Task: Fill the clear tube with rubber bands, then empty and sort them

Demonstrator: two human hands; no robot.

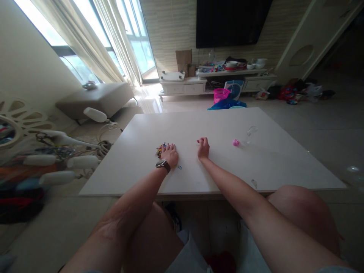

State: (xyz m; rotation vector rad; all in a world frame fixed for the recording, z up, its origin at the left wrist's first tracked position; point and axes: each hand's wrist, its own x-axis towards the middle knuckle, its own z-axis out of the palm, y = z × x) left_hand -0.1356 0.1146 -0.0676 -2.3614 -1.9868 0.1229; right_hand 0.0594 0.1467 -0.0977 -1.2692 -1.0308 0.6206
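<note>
Left fingers (168, 147), spread, partly cover the colourful pile (159, 151); right fingers (204, 141) curl, contents hidden.

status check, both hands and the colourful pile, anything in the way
Left hand palm down, partly over multicoloured pile. Right hand curled, apart from pile, grip unclear. Possibly in the way: small blue loop by wristwatch.

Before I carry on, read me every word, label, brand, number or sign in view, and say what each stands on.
No text can be read anywhere in this view.
Wristwatch by the left hand: dial too small to read.
Small colourful pieces at that hand: no legible marks.
Pink item: no legible marks.
Television: no legible brand.
Cardboard box: no legible print.
</note>
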